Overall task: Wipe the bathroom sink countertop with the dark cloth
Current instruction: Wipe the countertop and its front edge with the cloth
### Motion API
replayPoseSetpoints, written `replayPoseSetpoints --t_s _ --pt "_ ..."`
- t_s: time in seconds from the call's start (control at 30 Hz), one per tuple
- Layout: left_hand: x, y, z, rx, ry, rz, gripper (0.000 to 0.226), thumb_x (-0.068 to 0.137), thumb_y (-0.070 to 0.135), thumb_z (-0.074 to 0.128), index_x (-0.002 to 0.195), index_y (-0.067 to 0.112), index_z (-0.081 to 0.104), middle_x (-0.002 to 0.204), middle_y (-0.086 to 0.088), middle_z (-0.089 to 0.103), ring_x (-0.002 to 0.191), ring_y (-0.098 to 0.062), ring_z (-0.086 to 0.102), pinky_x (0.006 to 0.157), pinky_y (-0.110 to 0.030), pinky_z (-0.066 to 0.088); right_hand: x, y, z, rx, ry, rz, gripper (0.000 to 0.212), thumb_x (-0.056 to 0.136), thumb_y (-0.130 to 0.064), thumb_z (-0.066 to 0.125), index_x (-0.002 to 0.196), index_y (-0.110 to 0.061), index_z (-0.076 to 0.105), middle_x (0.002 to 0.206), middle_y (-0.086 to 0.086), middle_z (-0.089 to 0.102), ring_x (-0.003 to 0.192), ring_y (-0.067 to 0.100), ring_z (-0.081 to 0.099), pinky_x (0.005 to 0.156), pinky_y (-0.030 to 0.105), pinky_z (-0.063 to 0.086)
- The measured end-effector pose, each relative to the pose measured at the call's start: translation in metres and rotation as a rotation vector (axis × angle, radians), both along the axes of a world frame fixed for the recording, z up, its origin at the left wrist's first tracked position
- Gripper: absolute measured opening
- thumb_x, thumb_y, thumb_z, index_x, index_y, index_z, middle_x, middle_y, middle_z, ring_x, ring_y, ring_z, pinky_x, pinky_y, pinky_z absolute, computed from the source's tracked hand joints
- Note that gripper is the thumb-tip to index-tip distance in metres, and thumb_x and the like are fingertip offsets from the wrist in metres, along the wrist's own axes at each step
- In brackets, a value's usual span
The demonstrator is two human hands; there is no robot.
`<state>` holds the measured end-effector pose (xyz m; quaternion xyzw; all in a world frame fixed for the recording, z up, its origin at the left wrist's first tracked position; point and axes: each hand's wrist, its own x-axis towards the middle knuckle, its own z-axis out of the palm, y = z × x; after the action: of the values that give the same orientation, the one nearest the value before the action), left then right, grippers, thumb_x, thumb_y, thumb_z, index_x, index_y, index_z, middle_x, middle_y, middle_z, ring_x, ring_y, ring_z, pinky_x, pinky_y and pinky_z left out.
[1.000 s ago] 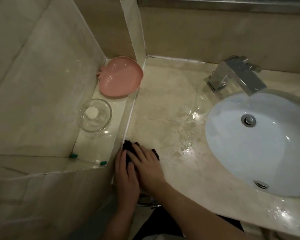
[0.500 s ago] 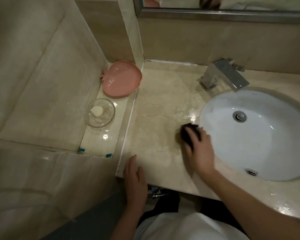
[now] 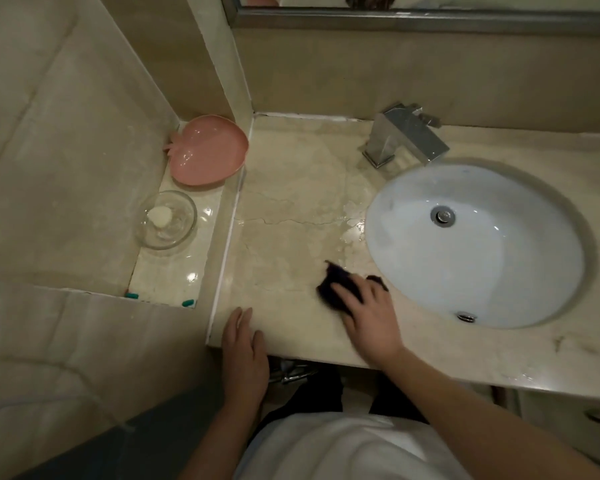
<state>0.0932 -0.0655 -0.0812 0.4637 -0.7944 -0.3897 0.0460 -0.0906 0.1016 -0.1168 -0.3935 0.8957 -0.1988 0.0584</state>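
The countertop [image 3: 291,237] runs left to right, with the sink [image 3: 475,244] set into its right part and a wet, shiny patch just left of the bowl, beyond the cloth. The right hand [image 3: 368,317] lies palm down on the dark cloth [image 3: 333,284], fingers spread flat and pressing it to the stone near the bowl's front-left rim; the forearm comes in from the lower right. The left hand [image 3: 245,355], flat and holding nothing, rests on the front edge.
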Motion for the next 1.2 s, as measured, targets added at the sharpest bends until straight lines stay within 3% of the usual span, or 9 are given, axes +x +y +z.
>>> replayPoseSetpoints --t_s 0.2,0.27,0.37,0.5,0.7,0.87,1.0,1.07,1.2 --pt "-0.019 0.019 0.004 -0.073 -0.036 0.038 0.044 0.102 0.012 0.045 0.145 0.013 0.046 0.156 -0.006 0.033 0.143 -0.02 0.028 0.117 -0.033 0.024 -0.081 0.039 0.026 -0.029 -0.078 -0.426 0.039 0.097 -0.019 0.051 0.134 -0.013 0.06 0.13 0.019 0.056 0.105 0.043 0.049 0.09 0.048 0.045" --pt "-0.026 0.031 0.008 -0.077 0.041 -0.01 0.042 0.102 0.011 0.044 0.144 0.013 0.049 0.151 -0.003 0.042 0.14 -0.017 0.035 0.119 -0.036 0.028 -0.064 0.043 0.034 -0.098 -0.013 -0.326 0.041 0.093 -0.016 0.058 0.134 -0.015 0.061 0.131 0.018 0.054 0.106 0.038 0.048 0.093 0.047 0.046" --pt "-0.039 0.058 0.016 0.008 0.16 -0.148 0.039 0.103 0.013 0.043 0.141 0.02 0.052 0.143 0.008 0.05 0.133 -0.005 0.043 0.113 -0.027 0.033 -0.003 0.046 0.028 -0.121 0.005 0.016 0.05 0.087 -0.023 0.058 0.136 -0.022 0.059 0.133 0.012 0.054 0.104 0.032 0.049 0.09 0.041 0.046" --pt "-0.052 0.081 0.008 0.043 0.088 -0.257 0.04 0.103 0.024 0.039 0.141 0.024 0.049 0.142 0.008 0.048 0.13 -0.007 0.044 0.106 -0.021 0.033 0.05 0.061 0.003 0.006 -0.011 0.309 0.073 0.071 -0.025 0.079 0.139 -0.033 0.053 0.141 0.002 0.048 0.112 0.024 0.046 0.09 0.037 0.047" --pt "-0.056 0.085 0.008 -0.047 -0.012 -0.338 0.041 0.104 0.02 0.042 0.145 0.02 0.046 0.146 0.005 0.038 0.121 0.002 0.032 0.099 -0.017 0.028 -0.037 0.097 0.005 -0.047 -0.028 0.008 0.059 0.078 -0.013 0.072 0.134 -0.026 0.06 0.138 0.01 0.053 0.11 0.032 0.046 0.091 0.045 0.047" --pt "-0.082 0.113 0.014 -0.077 -0.082 -0.12 0.042 0.1 0.014 0.048 0.142 0.013 0.049 0.145 -0.007 0.042 0.126 -0.021 0.041 0.104 -0.035 0.038 -0.11 0.158 0.024 -0.058 -0.086 -0.216 0.043 0.09 -0.013 0.054 0.131 -0.02 0.063 0.134 0.012 0.054 0.114 0.035 0.046 0.1 0.047 0.045" --pt "-0.104 0.171 0.025 -0.068 0.033 -0.151 0.039 0.1 0.012 0.042 0.138 0.016 0.052 0.142 -0.001 0.046 0.131 -0.017 0.043 0.11 -0.026 0.031 -0.076 0.216 0.026 -0.109 0.019 0.266 0.053 0.08 -0.021 0.058 0.132 -0.026 0.059 0.134 0.009 0.051 0.107 0.028 0.051 0.094 0.039 0.041" --pt "-0.114 0.203 0.025 -0.047 0.035 -0.24 0.039 0.101 0.015 0.04 0.138 0.016 0.053 0.141 0.001 0.048 0.129 -0.011 0.042 0.107 -0.018 0.028 -0.051 0.234 0.007 0.006 0.029 0.528 0.061 0.069 -0.027 0.069 0.129 -0.035 0.056 0.137 0.003 0.048 0.108 0.025 0.054 0.091 0.036 0.047" --pt "-0.13 0.25 0.028 0.021 -0.013 -0.308 0.04 0.104 0.019 0.042 0.144 0.023 0.047 0.149 0.009 0.04 0.135 -0.005 0.037 0.11 -0.02 0.032 -0.052 0.239 -0.004 0.006 0.014 0.599 0.048 0.075 -0.03 0.049 0.12 -0.039 0.065 0.139 0.001 0.049 0.116 0.024 0.05 0.091 0.035 0.05"
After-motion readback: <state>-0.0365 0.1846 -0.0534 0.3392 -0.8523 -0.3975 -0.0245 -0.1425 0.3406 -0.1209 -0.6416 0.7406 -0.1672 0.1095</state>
